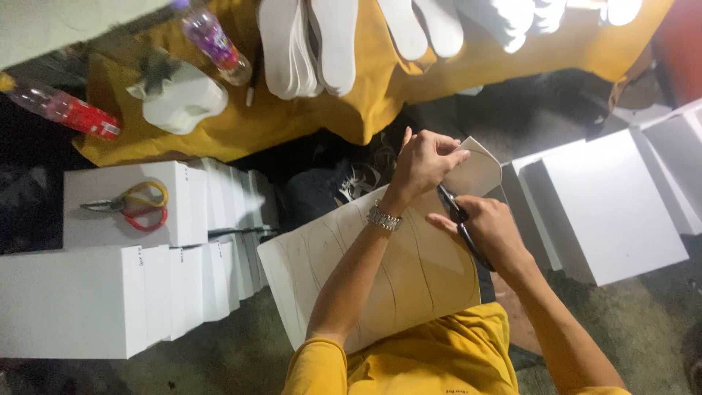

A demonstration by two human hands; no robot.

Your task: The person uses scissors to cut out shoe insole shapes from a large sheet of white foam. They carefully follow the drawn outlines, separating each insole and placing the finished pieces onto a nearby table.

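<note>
The left hand (424,162) pinches the curled edge of a white sheet (380,271); the right hand (488,228) is clamped on black scissors (459,223) (blades at that edge). White boxes (110,292) crowd nine o'clock, more boxes (614,205) three o'clock.

You are wearing a mustard-yellow shirt (439,351), cutting an off-white sheet (409,271) bearing pencilled curves with black scissors (462,228); red-and-yellow scissors (135,205) are lying on white boxes (110,212).

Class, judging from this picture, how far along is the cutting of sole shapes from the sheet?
Done: white cut soles lie piled on the yellow cloth. In hand: left hand holds the sheet while right hand works scissors. Left: several drawn outlines remain uncut.
</note>
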